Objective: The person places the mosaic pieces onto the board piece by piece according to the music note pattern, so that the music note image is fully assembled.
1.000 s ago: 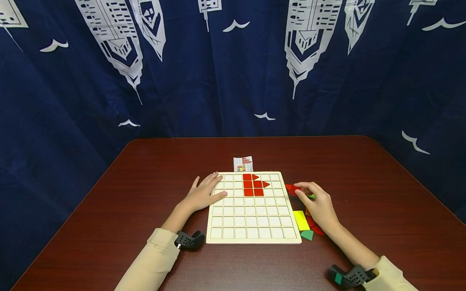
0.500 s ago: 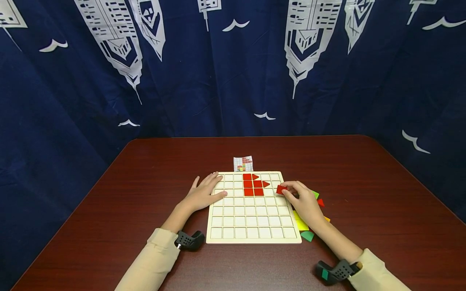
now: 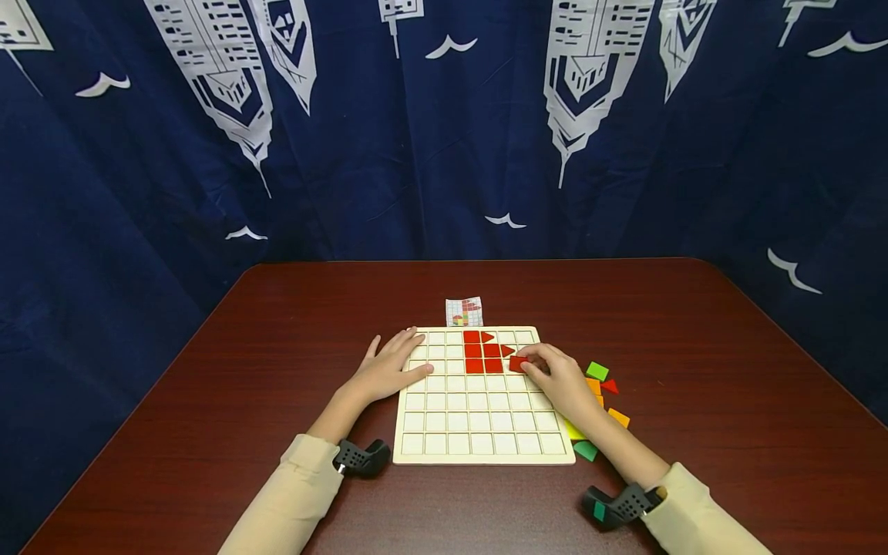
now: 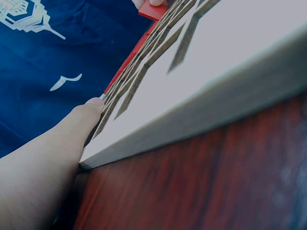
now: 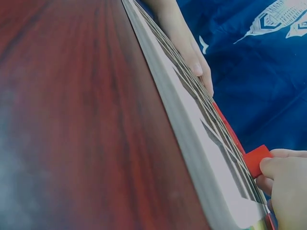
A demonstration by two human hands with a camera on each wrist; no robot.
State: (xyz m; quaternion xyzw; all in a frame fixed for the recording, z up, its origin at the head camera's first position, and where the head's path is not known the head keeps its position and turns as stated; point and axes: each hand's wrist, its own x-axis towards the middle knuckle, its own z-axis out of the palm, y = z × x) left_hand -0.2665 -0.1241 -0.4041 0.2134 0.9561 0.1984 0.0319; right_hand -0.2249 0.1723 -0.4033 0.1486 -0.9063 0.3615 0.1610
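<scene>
A white grid board (image 3: 444, 424) with raised wooden lines lies on the table. In its upper rows sit several red square tiles (image 3: 474, 365) and two red triangle tiles (image 3: 487, 337). My left hand (image 3: 388, 372) rests with fingers spread on the board's upper left edge. Between thumb and fingertips my right hand (image 3: 558, 379) pinches a red square tile (image 5: 256, 160), just over the board, right of the laid red squares and close below a red triangle. In the left wrist view that tile (image 4: 153, 10) shows at the top edge.
Right of the board lie a green tile (image 3: 597, 371), a red triangle (image 3: 610, 385), orange tiles (image 3: 619, 417), a yellow tile (image 3: 575, 432) and a dark green piece (image 3: 586, 449), partly behind the right arm. A small printed pattern card (image 3: 463, 312) lies beyond the board's far edge.
My right hand has picked up a red square tile from beside the board and carried it left over the grid. The left hand has stayed in place.
</scene>
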